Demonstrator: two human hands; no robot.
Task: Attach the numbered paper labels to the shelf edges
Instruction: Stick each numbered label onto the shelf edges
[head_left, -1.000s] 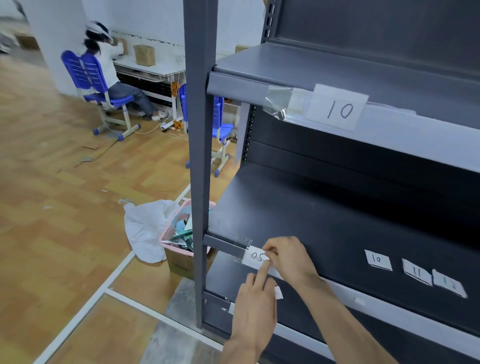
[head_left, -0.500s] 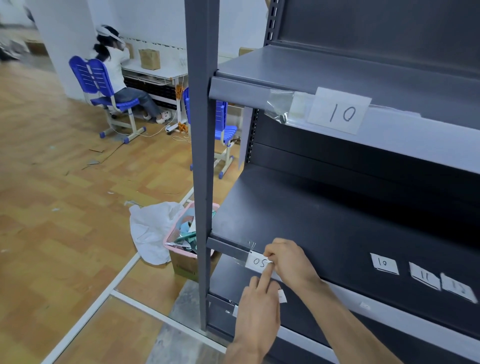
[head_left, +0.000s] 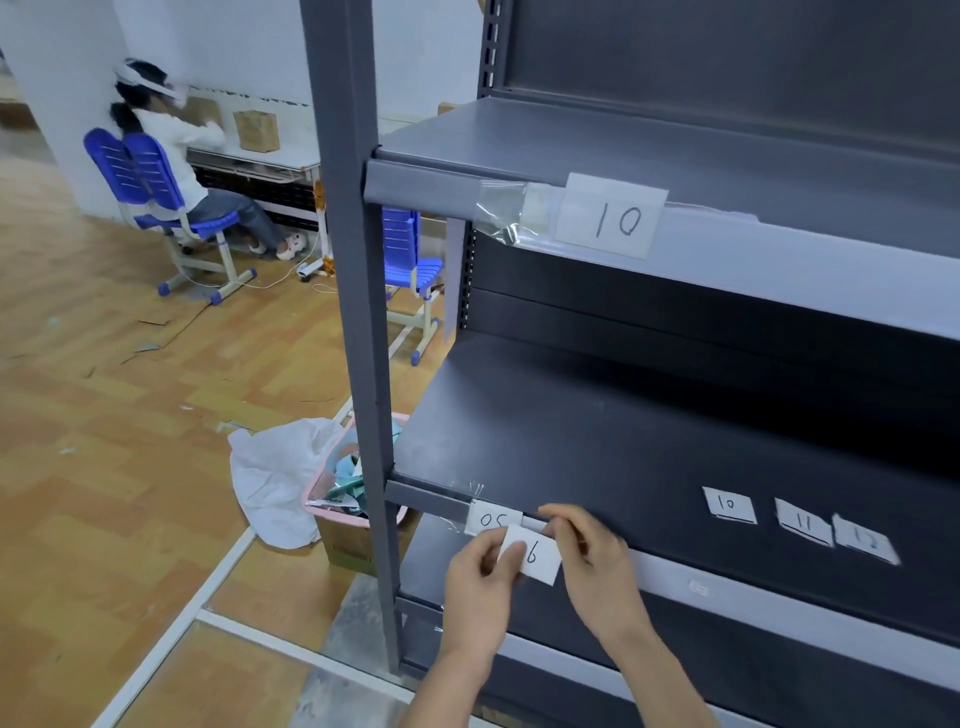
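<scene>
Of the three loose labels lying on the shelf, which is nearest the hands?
The loose label marked 10, leftmost of the row; 11 and 12 lie farther right.

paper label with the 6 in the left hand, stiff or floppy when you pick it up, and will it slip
Likely very light: the left hand holds the 6 label by a thumb pinch at one end. Probably only a little floppy, since its free end juts out flat. It may crease easily, being thin paper.
</scene>
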